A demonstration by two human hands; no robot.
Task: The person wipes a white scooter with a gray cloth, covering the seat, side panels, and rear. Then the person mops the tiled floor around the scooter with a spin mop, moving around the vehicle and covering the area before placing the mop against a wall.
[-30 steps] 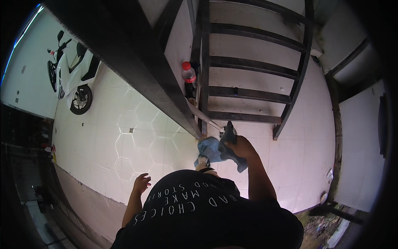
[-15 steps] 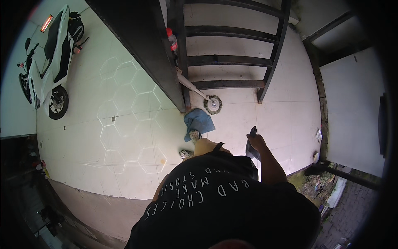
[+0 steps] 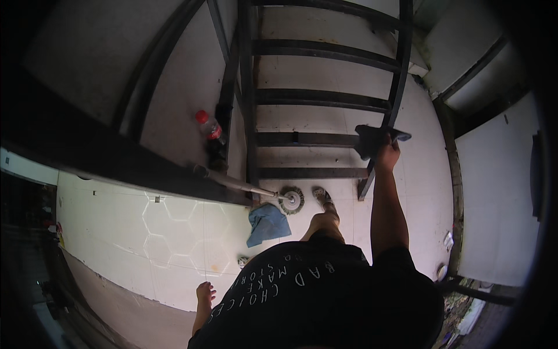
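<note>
A dark cloth (image 3: 370,141) is gripped in my right hand (image 3: 388,156), raised ahead of me with the arm stretched out. Cloth and hand are against the right side rail of a dark metal stair frame (image 3: 322,96), by one of its lower rungs. Down at my left side hangs my left hand (image 3: 205,292), holding nothing, its fingers loosely bent and apart.
A round scrubbing brush (image 3: 291,200) on a long pole (image 3: 238,184) leans at the frame's foot, beside a blue cloth (image 3: 268,225) on the tiled floor. A red-capped bottle (image 3: 211,127) sits left of the stair frame. A white panel (image 3: 500,192) stands at the right.
My right hand has risen from my side to the stair frame with the dark cloth. I have stepped closer, and my left hand has come into view. The scooter has left the view.
</note>
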